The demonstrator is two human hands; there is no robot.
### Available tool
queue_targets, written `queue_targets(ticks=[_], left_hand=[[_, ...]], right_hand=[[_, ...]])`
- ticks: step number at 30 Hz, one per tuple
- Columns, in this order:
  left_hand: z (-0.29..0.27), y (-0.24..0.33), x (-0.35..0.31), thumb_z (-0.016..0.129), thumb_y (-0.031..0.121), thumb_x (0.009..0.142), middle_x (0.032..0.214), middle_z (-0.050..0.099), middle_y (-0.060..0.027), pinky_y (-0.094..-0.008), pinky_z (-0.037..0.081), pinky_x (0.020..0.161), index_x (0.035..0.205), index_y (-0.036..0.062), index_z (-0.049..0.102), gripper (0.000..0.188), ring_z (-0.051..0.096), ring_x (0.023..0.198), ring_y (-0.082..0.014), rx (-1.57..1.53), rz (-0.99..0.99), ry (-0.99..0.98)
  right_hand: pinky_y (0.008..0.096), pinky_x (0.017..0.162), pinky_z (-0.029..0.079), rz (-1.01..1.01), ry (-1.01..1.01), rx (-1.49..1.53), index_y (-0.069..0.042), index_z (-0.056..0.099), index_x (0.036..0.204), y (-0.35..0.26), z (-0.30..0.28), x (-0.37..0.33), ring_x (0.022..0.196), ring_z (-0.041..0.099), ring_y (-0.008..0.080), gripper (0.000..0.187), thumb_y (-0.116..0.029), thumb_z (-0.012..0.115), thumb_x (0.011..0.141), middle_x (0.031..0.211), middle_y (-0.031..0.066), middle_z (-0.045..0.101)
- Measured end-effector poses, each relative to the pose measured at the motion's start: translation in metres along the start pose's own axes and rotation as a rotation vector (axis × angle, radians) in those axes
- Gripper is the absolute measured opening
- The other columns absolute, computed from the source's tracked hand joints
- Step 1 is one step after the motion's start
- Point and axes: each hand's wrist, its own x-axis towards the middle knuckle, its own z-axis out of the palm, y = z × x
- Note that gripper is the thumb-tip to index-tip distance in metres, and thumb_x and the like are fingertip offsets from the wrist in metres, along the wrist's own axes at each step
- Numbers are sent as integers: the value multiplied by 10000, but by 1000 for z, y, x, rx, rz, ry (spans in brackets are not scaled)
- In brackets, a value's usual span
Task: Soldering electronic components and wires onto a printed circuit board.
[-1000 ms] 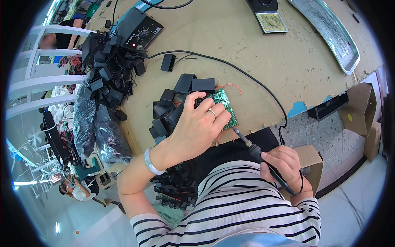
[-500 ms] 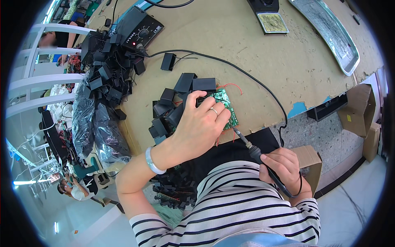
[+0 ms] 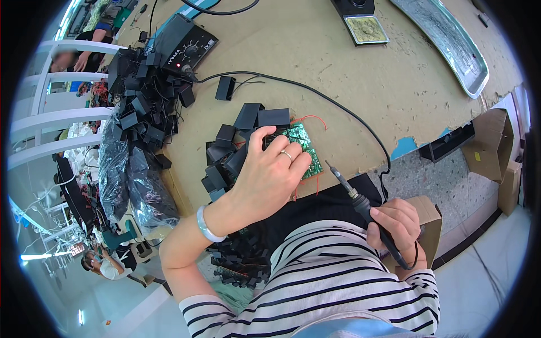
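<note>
My right hand (image 3: 397,225) is wrapped round the black handle of a soldering iron (image 3: 360,201). The iron's tip points up and left, a short gap from the right edge of a green circuit board (image 3: 307,147). Over the board's left part lies my left hand (image 3: 276,172), its fingers bent and closed; what they pinch is hidden, though a dark wire shows beside them. Red wires (image 3: 314,118) stick out from the board's edges. Black plastic boxes (image 3: 274,118) lie against the board and beside the left hand.
A black soldering station (image 3: 189,48) with a lit red lamp feeds the iron's cable (image 3: 315,88) across the table. Many black boxes (image 3: 138,104) are heaped at left. A tip-cleaning tray (image 3: 367,29) and a metal tray (image 3: 451,45) lie far right. Cardboard boxes (image 3: 487,149) stand below.
The soldering iron's tip has drawn back from the board's edge, as my right hand shifted slightly right. My left hand stays over the board.
</note>
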Motion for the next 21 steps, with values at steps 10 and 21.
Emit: queue_targets(ticks=[10, 21], left_hand=[[-8, -1, -1, 715, 92, 798, 1032, 608, -69, -558, 364, 1089, 966, 74, 679, 172, 562, 1045, -272, 34, 13, 63], [-38, -127, -16, 661, 21, 906, 999, 675, -159, -420, 525, 837, 1056, 10, 670, 151, 661, 963, -353, -104, -535, 325]], right_hand=[[316, 547, 544, 12, 22, -12, 29, 680, 1021, 0, -2, 3, 622, 658, 229, 303, 11, 754, 727, 816, 90, 687], [335, 561, 533, 26, 63, -62, 8, 664, 1030, -1, -6, 3, 622, 655, 233, 253, -5, 725, 785, 776, 80, 664]])
